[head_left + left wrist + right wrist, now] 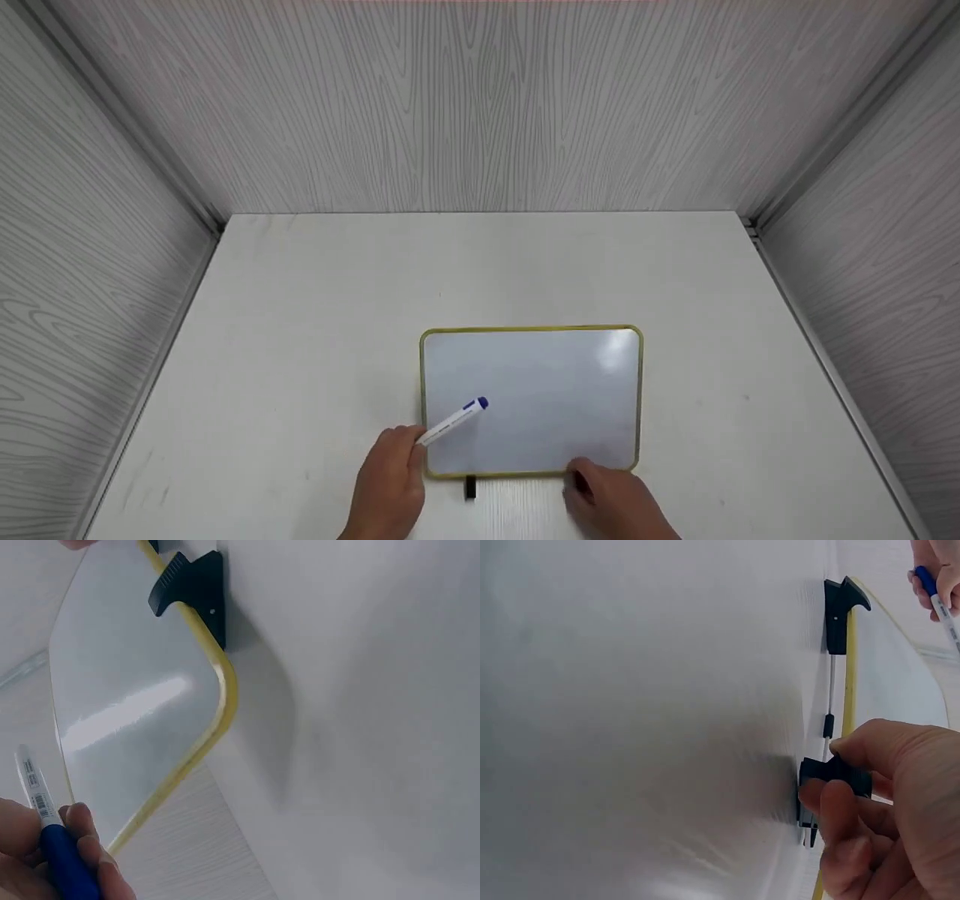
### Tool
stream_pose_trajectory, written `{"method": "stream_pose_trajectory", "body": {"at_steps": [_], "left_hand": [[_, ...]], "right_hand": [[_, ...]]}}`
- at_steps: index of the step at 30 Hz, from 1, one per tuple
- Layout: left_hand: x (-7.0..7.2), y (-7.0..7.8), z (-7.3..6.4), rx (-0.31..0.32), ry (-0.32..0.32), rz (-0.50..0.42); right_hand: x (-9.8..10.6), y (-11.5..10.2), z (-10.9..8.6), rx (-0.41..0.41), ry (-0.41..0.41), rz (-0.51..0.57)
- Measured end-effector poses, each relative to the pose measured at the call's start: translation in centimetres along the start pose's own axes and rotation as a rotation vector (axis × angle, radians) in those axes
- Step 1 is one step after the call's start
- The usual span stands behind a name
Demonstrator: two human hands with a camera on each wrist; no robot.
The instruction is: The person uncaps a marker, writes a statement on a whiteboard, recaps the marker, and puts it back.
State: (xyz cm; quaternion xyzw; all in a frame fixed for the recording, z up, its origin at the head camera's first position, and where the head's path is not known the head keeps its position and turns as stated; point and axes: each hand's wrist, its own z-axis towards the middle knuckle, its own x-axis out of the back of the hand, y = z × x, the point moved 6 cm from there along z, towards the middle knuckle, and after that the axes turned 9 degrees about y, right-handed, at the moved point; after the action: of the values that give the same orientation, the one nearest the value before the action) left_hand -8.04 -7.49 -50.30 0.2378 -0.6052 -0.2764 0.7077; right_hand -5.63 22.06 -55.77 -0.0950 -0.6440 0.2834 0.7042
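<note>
A small whiteboard (532,390) with a yellow frame is at the front of the table. My left hand (388,480) grips a white marker (454,421) with a blue cap, held over the board's lower left corner in the head view. At the board's near edge, my right hand (611,499) pinches a black clip-like bracket (814,769) between thumb and fingers, which partly cover it. A second black bracket (199,596) hooks over the yellow frame farther left. In the right wrist view, a thin metal rod (832,686) runs between the two brackets.
The white table (300,315) extends behind the board and to both sides. Wood-grain panels enclose it, with a back wall (480,112), a left wall (82,262) and a right wall (877,225).
</note>
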Motion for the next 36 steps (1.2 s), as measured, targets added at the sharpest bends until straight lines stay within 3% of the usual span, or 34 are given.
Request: {"method": "stream_pose_trajectory", "body": {"at_steps": [3,6,10,12,15,19,24,31,36], "left_hand": [[-0.5,0.8,-0.4,-0.088,0.01,0.012],[-1.1,1.3,-0.8,-0.161,0.02,0.026],[-1.9,1.8,-1.0,-0.209,-0.032,0.025],[-2.4,2.2,-1.2,-0.232,-0.062,0.023],[-3.2,2.6,-1.6,-0.266,-0.102,0.03],[-4.1,3.1,-2.1,-0.33,-0.16,0.065],[-5.1,4.0,-2.8,-0.367,-0.235,0.064],[-6.0,4.7,-3.7,-0.443,-0.23,0.073],[-6.7,4.8,-4.0,-0.49,-0.224,0.116]], "right_hand": [[0.9,-0.9,0.1,0.028,0.108,-0.077],[1.9,-2.2,0.1,0.11,0.268,-0.09],[2.6,-3.8,0.0,0.234,0.398,-0.069],[2.8,-4.3,0.1,0.243,0.401,-0.057],[2.8,-5.1,0.1,0.326,0.424,-0.046],[2.3,-6.3,-0.1,0.49,0.467,-0.051],[1.4,-7.6,-0.1,0.562,0.414,-0.066],[0.2,-8.2,-0.3,0.611,0.343,-0.114],[-0.5,-8.4,-0.5,0.62,0.339,-0.088]]}}
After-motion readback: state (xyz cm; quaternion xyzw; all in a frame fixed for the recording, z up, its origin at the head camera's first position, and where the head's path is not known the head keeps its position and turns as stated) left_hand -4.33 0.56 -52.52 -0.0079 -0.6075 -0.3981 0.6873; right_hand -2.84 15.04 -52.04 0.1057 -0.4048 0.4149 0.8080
